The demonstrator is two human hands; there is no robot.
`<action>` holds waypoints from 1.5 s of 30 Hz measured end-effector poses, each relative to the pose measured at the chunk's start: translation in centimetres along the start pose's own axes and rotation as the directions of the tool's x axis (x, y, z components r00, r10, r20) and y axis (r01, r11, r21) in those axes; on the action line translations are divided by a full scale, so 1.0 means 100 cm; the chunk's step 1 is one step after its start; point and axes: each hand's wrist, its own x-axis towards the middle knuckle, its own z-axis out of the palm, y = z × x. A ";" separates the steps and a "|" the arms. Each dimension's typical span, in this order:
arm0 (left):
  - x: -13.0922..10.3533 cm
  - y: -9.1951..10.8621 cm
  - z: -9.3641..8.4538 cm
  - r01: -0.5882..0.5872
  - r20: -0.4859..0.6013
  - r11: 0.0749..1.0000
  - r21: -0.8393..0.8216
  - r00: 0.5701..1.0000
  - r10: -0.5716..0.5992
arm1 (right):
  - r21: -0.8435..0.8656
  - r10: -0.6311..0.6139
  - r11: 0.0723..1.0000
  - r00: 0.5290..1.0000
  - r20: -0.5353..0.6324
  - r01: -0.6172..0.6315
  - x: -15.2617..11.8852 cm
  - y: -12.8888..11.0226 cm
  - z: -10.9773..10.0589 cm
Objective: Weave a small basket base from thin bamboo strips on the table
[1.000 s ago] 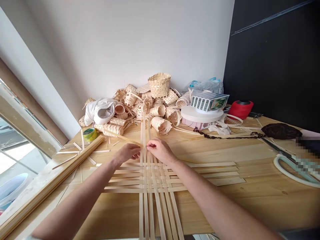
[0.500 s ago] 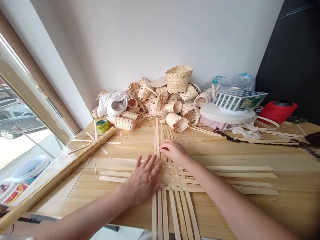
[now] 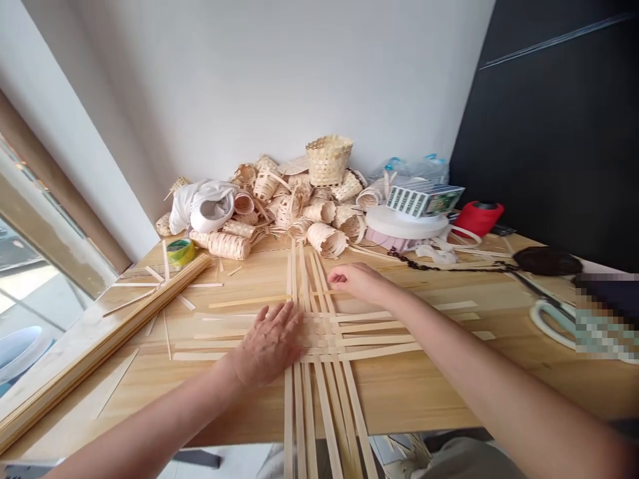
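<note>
Flat pale wooden or bamboo strips cross in a loose weave on the wooden table. Its lengthwise strips (image 3: 324, 406) run over the near edge, and crosswise strips (image 3: 377, 342) extend to both sides. Palm down, my left hand (image 3: 272, 342) rests on the left part of the weave with its fingers spread. At the far side my right hand (image 3: 357, 283) is closed, its fingers curled at the right end of another crosswise strip (image 3: 249, 301). That strip passes among the lengthwise ones; the fingers partly hide its end.
Small woven baskets (image 3: 327, 241) pile up by the wall. A long bundle of strips (image 3: 104, 352) lies at left near green tape (image 3: 180, 251). A white turntable (image 3: 407, 223) bears boxes; red thread (image 3: 479, 218) and white-handled scissors (image 3: 549, 322) are at right.
My right hand has moved rightward from the lengthwise strips, and a crosswise strip now shows across them. My left hand stays on the weave. The view has turned right.
</note>
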 end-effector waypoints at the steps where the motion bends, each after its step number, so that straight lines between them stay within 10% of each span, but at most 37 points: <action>1: 0.001 -0.001 0.002 -0.016 -0.020 1.000 0.012 1.000 0.016 | -0.028 0.021 0.999 1.000 -0.006 -0.021 -0.005 0.006 -0.002; 37: 0.044 -0.024 0.026 0.009 -0.042 0.999 -0.046 0.999 -0.011 | -0.005 -0.075 0.997 0.996 -0.042 0.075 -0.014 0.017 0.023; 45: 0.042 -0.028 0.037 -0.047 -0.258 0.996 -0.075 0.966 0.026 | -0.001 -0.046 0.999 0.996 -0.077 0.046 -0.020 0.005 0.018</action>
